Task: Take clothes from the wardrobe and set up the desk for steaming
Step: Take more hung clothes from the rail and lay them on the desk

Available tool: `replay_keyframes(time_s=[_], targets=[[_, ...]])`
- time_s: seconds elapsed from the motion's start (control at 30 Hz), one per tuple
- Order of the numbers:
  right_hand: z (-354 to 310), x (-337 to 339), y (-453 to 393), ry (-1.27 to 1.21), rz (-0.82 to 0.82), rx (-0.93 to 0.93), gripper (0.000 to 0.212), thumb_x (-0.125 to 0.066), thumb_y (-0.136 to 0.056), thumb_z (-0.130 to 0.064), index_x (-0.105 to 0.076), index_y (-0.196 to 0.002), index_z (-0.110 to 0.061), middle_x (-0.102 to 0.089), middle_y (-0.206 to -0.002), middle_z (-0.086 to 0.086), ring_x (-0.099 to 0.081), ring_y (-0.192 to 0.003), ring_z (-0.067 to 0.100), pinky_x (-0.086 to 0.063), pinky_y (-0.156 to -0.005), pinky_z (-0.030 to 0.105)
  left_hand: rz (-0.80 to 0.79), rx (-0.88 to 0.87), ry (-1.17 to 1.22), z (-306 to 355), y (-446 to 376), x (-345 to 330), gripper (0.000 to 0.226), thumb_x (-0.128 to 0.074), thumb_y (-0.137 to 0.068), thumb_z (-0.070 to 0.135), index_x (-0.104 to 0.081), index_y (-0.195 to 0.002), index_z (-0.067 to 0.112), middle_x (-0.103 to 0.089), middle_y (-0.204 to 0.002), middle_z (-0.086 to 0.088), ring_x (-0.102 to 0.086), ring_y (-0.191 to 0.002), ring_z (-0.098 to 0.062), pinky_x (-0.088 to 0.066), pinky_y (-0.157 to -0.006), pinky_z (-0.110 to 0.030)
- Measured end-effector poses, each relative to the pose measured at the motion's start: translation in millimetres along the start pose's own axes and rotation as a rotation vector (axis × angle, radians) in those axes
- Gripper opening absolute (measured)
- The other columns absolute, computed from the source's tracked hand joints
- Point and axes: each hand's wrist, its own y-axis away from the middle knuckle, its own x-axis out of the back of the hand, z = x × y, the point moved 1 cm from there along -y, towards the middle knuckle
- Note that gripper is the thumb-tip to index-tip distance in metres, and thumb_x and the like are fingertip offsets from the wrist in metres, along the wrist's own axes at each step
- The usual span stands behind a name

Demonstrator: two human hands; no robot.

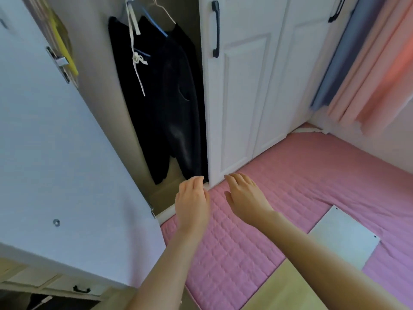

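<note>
Both forearms reach up from the bottom edge toward the wardrobe, nearest of all to the camera. Farthest left, the open wardrobe door (55,142) swings toward the viewer, its inner face and hinge showing. Inside the gap hang dark trousers (169,104) with a pale drawstring (136,57), suspended from hangers (156,21) at the top; a strip of yellow fabric (64,54) shows behind the door. Just below the trouser hems hovers the left hand (193,202), fingers loosely extended and holding nothing, fingertips near the cuff but apparently not touching it. Beside it the right hand (244,199) is likewise spread and empty, above the pink quilted bed (301,175). Right again stand the closed wardrobe doors (245,86), then pink curtains (375,74); a white board (344,236) lies on the bed.

Judging from this, the clothes-fetching step has barely begun. Next the hands should rise to the hanger, lift it off its rail, and carry the trousers out without snagging the drawstring.
</note>
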Motion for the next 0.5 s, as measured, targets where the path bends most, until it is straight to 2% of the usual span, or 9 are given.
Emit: replay_keyframes(time_s=[0.1,0.3,0.5], targets=[[8,6,-30,-0.008,0.013,0.05,0.036,-0.048,-0.095,-0.019,-0.05,-0.128,-0.003,-0.057,-0.122,0.012,-0.051,-0.118,0.03,-0.041,-0.102,0.037,0.06,0.018,-0.038,2,-26,2,0.033,-0.061,-0.09,0.014,-0.061,-0.123,0.011,-0.066,-0.118,-0.003,-0.057,-0.112,-0.021,-0.052,-0.084,-0.032],[14,35,-106,-0.017,0.095,0.138,0.042,-0.05,-0.096,-0.021,-0.048,-0.133,-0.002,-0.055,-0.129,0.013,-0.049,-0.123,0.031,-0.039,-0.104,0.038,0.149,0.054,-0.063,5,-96,16,0.036,-0.056,-0.094,0.019,-0.056,-0.129,0.012,-0.063,-0.123,-0.004,-0.053,-0.119,-0.021,-0.052,-0.091,-0.034],[18,74,-188,0.027,0.184,0.221,0.038,-0.046,-0.098,-0.021,-0.049,-0.13,-0.001,-0.056,-0.127,0.014,-0.049,-0.122,0.032,-0.041,-0.105,0.037,0.249,0.041,-0.084,10,-180,41,0.038,-0.054,-0.096,0.022,-0.052,-0.133,0.014,-0.059,-0.13,-0.003,-0.05,-0.123,-0.021,-0.051,-0.094,-0.036]])
